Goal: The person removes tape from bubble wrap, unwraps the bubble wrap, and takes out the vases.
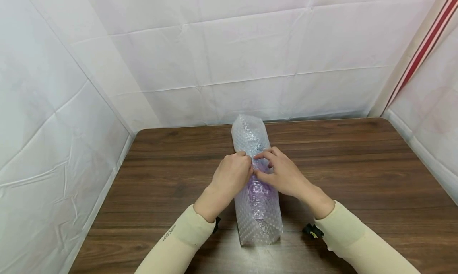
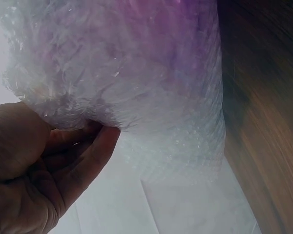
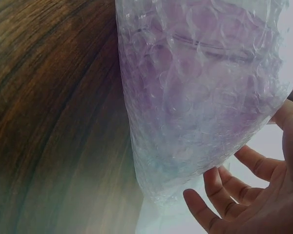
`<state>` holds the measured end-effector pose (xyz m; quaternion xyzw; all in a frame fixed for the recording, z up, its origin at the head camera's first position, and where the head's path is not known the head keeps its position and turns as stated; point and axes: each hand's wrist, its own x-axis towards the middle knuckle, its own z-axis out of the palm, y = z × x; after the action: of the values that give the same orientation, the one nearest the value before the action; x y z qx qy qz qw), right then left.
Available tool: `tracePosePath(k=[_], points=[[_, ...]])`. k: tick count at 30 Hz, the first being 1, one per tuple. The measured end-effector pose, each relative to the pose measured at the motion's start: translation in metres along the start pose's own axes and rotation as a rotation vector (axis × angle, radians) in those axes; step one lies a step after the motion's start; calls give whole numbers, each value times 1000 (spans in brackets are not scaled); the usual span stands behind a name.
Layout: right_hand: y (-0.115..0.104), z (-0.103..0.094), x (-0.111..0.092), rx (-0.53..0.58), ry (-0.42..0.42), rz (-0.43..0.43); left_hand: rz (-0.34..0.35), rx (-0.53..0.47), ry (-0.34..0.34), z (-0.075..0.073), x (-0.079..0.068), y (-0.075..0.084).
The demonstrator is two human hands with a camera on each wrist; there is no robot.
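Note:
A long bundle of clear bubble wrap (image 1: pixel 259 222) lies lengthwise on the table, with something purple and bluish showing blurrily through the layers. My left hand (image 1: pixel 234 172) is over the middle of it, fingers curled, pinching the wrap on top. In the left wrist view, the fingertips (image 2: pixel 107 139) meet the crinkled wrap (image 2: pixel 161 107). From the other side comes my right hand (image 1: pixel 284 172), its fingers spread and lightly bent, thumb and fingertips touching the wrap near the left hand. The right wrist view shows those loose fingers (image 3: pixel 229 207) along the wrap's edge (image 3: pixel 195 122). What is inside cannot be made out.
The bundle rests on a dark wood-grain table (image 1: pixel 161 186) with rounded far corners. White sheeting (image 1: pixel 229 55) hangs behind and at both sides, with a red stripe (image 1: pixel 425 47) at the right. Small black devices (image 1: pixel 311 230) sit at the wrists.

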<state>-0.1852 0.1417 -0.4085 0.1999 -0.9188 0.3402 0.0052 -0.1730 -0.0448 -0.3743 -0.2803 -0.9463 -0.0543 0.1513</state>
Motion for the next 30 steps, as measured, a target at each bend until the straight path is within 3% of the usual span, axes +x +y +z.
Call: tracePosePath(k=[20,30], points=[[1,0,2,45,-16,3,11,-91,24,7,0,-8],[2,0,2,74,-37,17,-97,-274,42,7,-2,-10]])
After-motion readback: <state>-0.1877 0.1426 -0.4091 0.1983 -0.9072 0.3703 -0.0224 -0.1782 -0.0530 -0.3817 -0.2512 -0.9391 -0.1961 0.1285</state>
